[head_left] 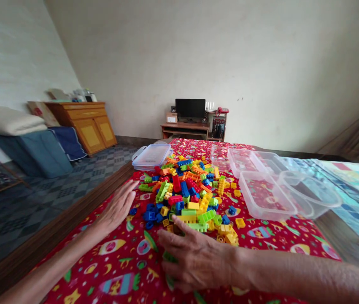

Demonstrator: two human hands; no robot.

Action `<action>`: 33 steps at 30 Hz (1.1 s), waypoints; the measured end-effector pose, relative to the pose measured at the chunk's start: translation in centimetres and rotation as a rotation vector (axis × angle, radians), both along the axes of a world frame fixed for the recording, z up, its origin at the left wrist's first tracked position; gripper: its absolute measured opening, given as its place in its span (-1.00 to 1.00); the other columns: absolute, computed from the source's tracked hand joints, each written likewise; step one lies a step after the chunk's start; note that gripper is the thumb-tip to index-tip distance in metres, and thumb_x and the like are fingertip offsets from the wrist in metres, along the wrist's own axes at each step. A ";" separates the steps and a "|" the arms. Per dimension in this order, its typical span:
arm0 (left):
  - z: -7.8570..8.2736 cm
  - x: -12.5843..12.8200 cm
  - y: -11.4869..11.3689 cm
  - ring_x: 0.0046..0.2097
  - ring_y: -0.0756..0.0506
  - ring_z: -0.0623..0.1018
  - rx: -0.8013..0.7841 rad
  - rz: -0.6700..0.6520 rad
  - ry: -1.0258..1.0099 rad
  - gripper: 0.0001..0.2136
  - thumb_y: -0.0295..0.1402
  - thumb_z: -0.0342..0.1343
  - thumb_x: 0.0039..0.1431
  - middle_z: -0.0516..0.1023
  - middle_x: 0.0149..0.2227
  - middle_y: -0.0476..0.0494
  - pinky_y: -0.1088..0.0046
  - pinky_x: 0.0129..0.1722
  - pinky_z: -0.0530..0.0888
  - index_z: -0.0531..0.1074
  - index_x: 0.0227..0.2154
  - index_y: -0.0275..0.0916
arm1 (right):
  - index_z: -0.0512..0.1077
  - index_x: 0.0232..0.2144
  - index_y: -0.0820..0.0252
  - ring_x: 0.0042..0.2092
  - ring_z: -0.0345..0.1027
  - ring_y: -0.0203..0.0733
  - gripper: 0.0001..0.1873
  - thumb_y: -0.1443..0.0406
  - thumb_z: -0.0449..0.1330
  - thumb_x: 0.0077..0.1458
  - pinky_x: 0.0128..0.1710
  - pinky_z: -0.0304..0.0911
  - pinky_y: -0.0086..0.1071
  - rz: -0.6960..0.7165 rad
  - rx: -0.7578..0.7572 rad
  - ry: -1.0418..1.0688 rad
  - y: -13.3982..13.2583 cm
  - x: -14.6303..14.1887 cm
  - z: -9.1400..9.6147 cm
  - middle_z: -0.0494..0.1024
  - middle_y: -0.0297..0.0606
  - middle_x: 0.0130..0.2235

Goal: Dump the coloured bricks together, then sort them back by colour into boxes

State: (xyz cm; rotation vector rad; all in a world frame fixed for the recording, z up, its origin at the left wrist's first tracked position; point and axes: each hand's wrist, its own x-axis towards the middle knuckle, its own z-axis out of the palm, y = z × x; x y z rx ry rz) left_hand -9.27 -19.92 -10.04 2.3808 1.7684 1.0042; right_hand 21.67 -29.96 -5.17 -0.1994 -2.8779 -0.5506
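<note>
A heap of toy building blocks [184,188] in red, blue, yellow, green and orange lies on a red patterned cloth [116,264]. My left hand [119,207] rests edge-on at the heap's left side, fingers stretched forward, holding nothing. At the near edge of the pile is my right hand [195,257], palm down with its fingers spread. Its thumb is by a yellow block [187,218], and a bit of green shows beneath the fingers. Whether the palm covers more blocks I cannot tell.
Clear plastic boxes [266,198] stand open at the right of the cloth. Stacked lids [152,156] lie at the far left of the heap. Beyond are a desk with a monitor [190,109] and a wooden cabinet [87,124]. A bed-like surface [350,181] adjoins the right side.
</note>
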 end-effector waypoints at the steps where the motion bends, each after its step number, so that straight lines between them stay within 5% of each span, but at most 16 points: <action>1: -0.6 -0.7 -0.3 0.30 -0.20 0.20 -0.047 0.021 0.007 -0.34 0.07 -0.41 0.29 0.25 0.26 -0.28 0.10 0.30 0.12 0.20 0.21 -0.29 | 0.46 -0.15 0.16 0.29 -0.02 0.04 -0.71 0.17 0.01 0.26 0.26 -0.14 0.13 -0.056 0.004 0.014 0.6 0.1 0.0 0.50 -0.08 -0.01; 6: -1.7 0.3 -1.4 0.35 -0.20 0.09 -0.242 0.022 -0.053 -0.33 0.06 -0.40 0.29 0.11 0.33 -0.28 0.08 0.31 0.07 0.09 0.27 -0.31 | 0.41 -0.09 0.12 0.26 0.03 0.10 -0.74 0.21 0.08 0.21 0.20 -0.03 0.16 -0.312 -0.003 0.110 3.7 1.3 0.4 0.35 0.00 0.14; 14: 0.2 9.2 -0.4 0.36 -0.20 0.03 -0.095 -0.140 -0.245 -0.45 -0.10 -0.33 0.37 -0.01 0.37 -0.27 0.06 0.30 0.10 -0.10 0.33 -0.20 | 0.42 -0.02 0.12 0.13 0.23 0.15 -0.66 0.22 0.17 0.15 0.08 0.16 0.12 -0.652 0.041 0.218 9.3 6.2 1.0 0.41 0.04 0.05; 18: 1.1 11.9 0.1 0.37 -0.17 0.01 0.051 -0.276 -0.200 -0.49 -0.17 -0.32 0.39 -0.03 0.37 -0.26 0.10 0.32 0.05 -0.12 0.33 -0.19 | 0.44 -0.04 0.16 0.01 0.35 0.02 -0.68 0.18 0.10 0.20 -0.02 0.32 -0.04 -0.683 0.034 0.327 11.0 8.5 1.7 0.45 0.02 -0.01; 22: 2.2 11.7 -0.4 0.37 -0.17 0.00 0.150 -0.376 -0.104 -0.54 -0.22 -0.30 0.39 0.04 0.35 -0.24 0.06 0.34 -0.05 0.00 0.30 -0.16 | 0.43 -0.05 0.21 0.17 0.22 0.04 -0.68 0.19 0.01 0.27 0.11 0.21 0.02 -0.528 0.050 0.404 6.9 6.2 2.4 0.37 0.04 0.11; 25: 2.7 10.7 -0.6 0.36 -0.16 0.04 0.214 -0.399 -0.080 -0.56 -0.25 -0.32 0.39 0.09 0.33 -0.24 0.08 0.34 -0.02 0.06 0.27 -0.17 | 0.32 0.10 0.17 0.28 0.06 -0.01 -0.52 0.05 -0.04 0.28 0.20 0.13 -0.01 -0.184 -0.022 0.254 0.7 2.2 1.8 0.26 -0.02 0.22; 28: 2.4 10.0 -0.1 0.33 -0.16 0.13 0.259 -0.339 -0.132 -0.56 -0.24 -0.33 0.39 0.17 0.29 -0.28 0.11 0.31 0.08 0.09 0.25 -0.22 | 0.26 0.17 -0.01 0.34 -0.11 -0.22 -0.59 0.18 -0.12 0.34 0.32 -0.10 -0.13 0.164 0.063 0.025 -4.3 -1.2 0.1 0.16 -0.38 0.31; 30: 1.8 9.5 0.4 0.31 -0.16 0.16 0.271 -0.304 -0.137 -0.56 -0.22 -0.33 0.39 0.20 0.27 -0.29 0.11 0.30 0.12 0.12 0.23 -0.23 | 0.28 0.14 -0.10 0.34 -0.12 -0.26 -0.60 0.25 -0.13 0.34 0.33 -0.10 -0.15 0.310 0.072 -0.050 -5.6 -2.6 -1.3 0.16 -0.51 0.31; 33: 0.9 8.9 0.7 0.30 -0.15 0.18 0.271 -0.281 -0.124 -0.57 -0.22 -0.32 0.39 0.22 0.25 -0.32 0.11 0.29 0.14 0.13 0.21 -0.26 | 0.30 0.15 -0.07 0.29 0.05 -0.22 -0.60 0.23 -0.12 0.33 0.26 0.05 -0.21 0.396 -0.039 -0.073 -5.5 -3.5 -3.0 0.24 -0.41 0.27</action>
